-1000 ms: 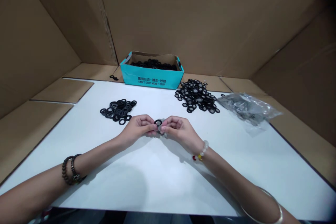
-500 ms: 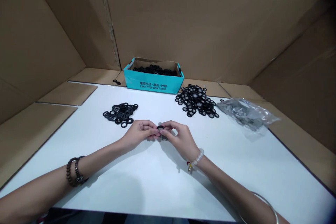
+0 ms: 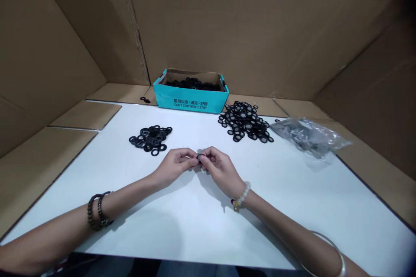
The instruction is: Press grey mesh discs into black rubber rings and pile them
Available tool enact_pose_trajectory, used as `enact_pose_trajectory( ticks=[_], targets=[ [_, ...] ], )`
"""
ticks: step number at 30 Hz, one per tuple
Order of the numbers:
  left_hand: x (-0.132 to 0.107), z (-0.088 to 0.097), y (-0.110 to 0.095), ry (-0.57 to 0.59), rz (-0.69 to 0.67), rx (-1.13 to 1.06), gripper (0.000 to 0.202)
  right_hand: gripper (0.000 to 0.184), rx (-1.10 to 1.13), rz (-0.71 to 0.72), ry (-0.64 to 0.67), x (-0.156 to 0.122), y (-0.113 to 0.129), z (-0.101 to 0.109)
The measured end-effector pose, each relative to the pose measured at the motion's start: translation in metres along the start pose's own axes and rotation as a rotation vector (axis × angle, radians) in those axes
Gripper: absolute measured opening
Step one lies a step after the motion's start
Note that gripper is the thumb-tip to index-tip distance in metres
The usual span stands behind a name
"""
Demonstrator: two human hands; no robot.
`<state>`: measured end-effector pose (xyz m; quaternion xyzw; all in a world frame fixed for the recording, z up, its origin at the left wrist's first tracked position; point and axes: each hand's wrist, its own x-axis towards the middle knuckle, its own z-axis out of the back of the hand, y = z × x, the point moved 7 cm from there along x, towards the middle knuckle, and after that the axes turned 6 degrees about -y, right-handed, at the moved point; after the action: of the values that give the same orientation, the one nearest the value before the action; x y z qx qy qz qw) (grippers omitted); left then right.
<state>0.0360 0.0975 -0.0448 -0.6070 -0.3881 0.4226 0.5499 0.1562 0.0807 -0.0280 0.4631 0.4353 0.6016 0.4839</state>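
Note:
My left hand point(image 3: 175, 165) and my right hand point(image 3: 223, 169) meet over the middle of the white table, both closed at the fingertips on one small black ring washer point(image 3: 199, 156). My right thumb presses over the ring and covers part of it. Bits of grey show behind and below the fingers, too small to make out. Left of my hands lies a loose pile of black ring washers point(image 3: 151, 138). A larger pile of black rings with grey centres point(image 3: 245, 123) is beyond my right hand.
A turquoise box point(image 3: 191, 98) holding many black rings stands at the back. To the right lies a clear plastic bag point(image 3: 308, 138) with grey pieces inside. A few rings point(image 3: 145, 100) rest at the back left. Cardboard walls point(image 3: 243, 30) surround the white table point(image 3: 208, 229).
My right thumb has moved further over the ring, and the ring now looks flatter and more covered. Both hands stay together in about the same place; the view has shifted slightly.

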Motion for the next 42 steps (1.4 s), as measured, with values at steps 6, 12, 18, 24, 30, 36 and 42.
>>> enact_pose_trajectory(
  ticks=[6,12,18,24,30,36,42],
  targets=[
    [-0.008,0.006,0.0,-0.193,0.003,-0.029,0.017,0.016,-0.109,0.061,-0.042,-0.004,0.01,0.003],
    [-0.014,0.01,-0.009,-0.273,-0.052,-0.007,0.012,0.012,-0.177,0.09,-0.036,-0.005,0.018,0.005],
    [-0.012,0.011,0.004,-0.285,0.075,-0.019,0.014,0.019,0.0,-0.186,0.006,-0.002,-0.002,0.007],
    [-0.01,0.0,0.006,-0.179,0.15,-0.232,0.03,0.034,0.207,-0.348,0.014,-0.001,-0.015,0.004],
    [-0.009,-0.008,0.0,-0.053,0.123,-0.197,0.033,0.029,0.162,-0.179,0.135,-0.002,-0.002,0.001],
    [-0.013,-0.013,-0.006,0.001,0.02,0.027,0.026,0.018,-0.292,0.26,0.004,-0.01,0.028,0.004],
    [-0.01,-0.011,0.0,-0.008,0.072,0.041,0.018,0.018,-0.456,0.425,-0.048,-0.015,0.036,-0.001]
  ],
)
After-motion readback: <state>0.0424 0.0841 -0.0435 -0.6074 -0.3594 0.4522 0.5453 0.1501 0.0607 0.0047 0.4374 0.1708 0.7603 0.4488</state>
